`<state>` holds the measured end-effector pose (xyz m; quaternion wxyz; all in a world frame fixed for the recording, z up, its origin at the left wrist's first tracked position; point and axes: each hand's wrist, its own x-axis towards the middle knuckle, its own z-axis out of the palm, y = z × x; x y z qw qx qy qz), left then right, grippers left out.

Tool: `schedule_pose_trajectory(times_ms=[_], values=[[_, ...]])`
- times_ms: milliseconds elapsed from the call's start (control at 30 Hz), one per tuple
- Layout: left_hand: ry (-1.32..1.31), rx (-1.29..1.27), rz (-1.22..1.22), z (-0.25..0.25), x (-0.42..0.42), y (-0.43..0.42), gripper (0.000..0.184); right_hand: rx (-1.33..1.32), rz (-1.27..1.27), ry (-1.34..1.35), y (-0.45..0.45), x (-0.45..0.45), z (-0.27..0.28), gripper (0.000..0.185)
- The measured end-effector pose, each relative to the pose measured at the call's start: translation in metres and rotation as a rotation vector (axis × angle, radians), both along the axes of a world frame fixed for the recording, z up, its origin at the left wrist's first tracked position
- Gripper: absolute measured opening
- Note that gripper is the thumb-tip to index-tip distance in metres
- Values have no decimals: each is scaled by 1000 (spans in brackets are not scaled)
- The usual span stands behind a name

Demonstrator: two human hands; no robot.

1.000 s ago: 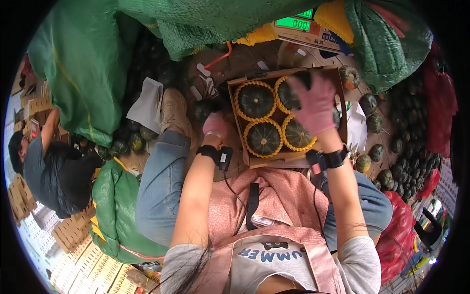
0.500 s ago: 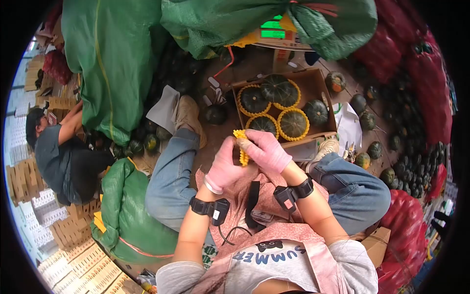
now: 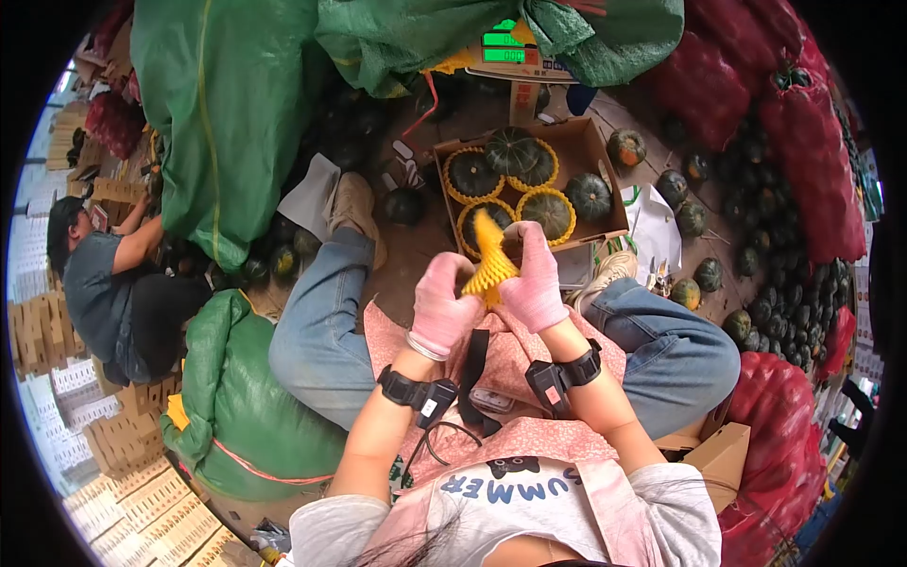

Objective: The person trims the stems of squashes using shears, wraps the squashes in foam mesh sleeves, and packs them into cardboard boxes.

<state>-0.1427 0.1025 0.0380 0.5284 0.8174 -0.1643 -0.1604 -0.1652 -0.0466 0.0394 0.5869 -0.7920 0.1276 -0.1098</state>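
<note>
Between my two hands is a yellow foam net sleeve (image 3: 490,268), stretched out above my lap. My left hand (image 3: 442,304), in a pink glove, grips its left side. On its right side my right hand (image 3: 532,283), gloved the same way, pinches it. Just beyond my hands stands an open cardboard box (image 3: 605,151) holding several dark green squashes. Some of them sit in yellow net sleeves (image 3: 573,215); one squash (image 3: 511,150) rests on top of the others, and a bare squash (image 3: 590,197) lies at the right.
Loose squashes (image 3: 775,321) cover the floor on the right, near red mesh sacks (image 3: 812,170). Green sacks (image 3: 227,123) stand left and ahead, beside a lit scale display (image 3: 504,47). Another person (image 3: 123,293) sits at the left by stacked cartons (image 3: 113,435).
The yellow net sleeve, bunched up before, is now spread wider between my hands, which have moved apart slightly. The whole view has shifted a little.
</note>
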Motion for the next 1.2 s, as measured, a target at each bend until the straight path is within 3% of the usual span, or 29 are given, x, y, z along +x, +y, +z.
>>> schedule_pose_trajectory(times_ms=[67,100,133,200,233,267,333,400,467,533,600,633,767,867,900,1000,1033,1067,1133,1200], values=[[269,-177,176,-6,1,-2,20,-82,-37,-97,1,-1,-2,44],[759,-666,257,0,1,0,19,-148,-11,-121,-2,-3,-4,41],[1059,-1013,208,8,1,4,23,-210,86,-40,-11,-5,-14,30],[1228,-1086,264,30,5,4,28,420,370,363,-29,-1,-31,26],[1127,-1046,51,20,5,13,31,1028,263,477,-37,-7,-20,31],[1018,-995,-157,11,7,25,34,1350,335,411,-42,-11,-18,38],[919,-777,-201,7,8,31,44,1473,508,318,-46,-19,-29,38],[668,-652,-152,7,7,23,44,1387,520,347,-35,-20,-17,35],[625,-605,-201,-5,5,18,47,1270,506,427,-25,-24,-23,29],[469,-542,-59,-15,2,10,32,1065,244,328,-14,-22,-19,34],[223,-427,2,-14,4,1,24,888,187,113,-4,-17,-21,41],[152,-392,78,-13,3,-6,18,1014,243,192,-8,-15,-18,42],[-262,-108,-2,-14,15,-3,23,814,238,226,-16,-13,-40,37],[-205,-224,-103,-14,24,4,18,403,338,50,-23,-5,-40,30],[131,-480,-107,-12,22,3,20,435,328,57,-21,-3,-35,23],[1029,-643,-396,2,39,16,34,388,468,84,-28,2,-30,21],[936,-563,-554,-10,47,26,42,527,459,138,-33,6,-29,19],[837,-482,-707,-24,55,35,51,938,429,343,-41,6,-16,19],[757,-444,-885,-17,77,32,49,1441,528,388,-51,2,-17,22],[828,-461,-510,-17,85,27,45,1412,642,594,-45,-10,-26,51]])
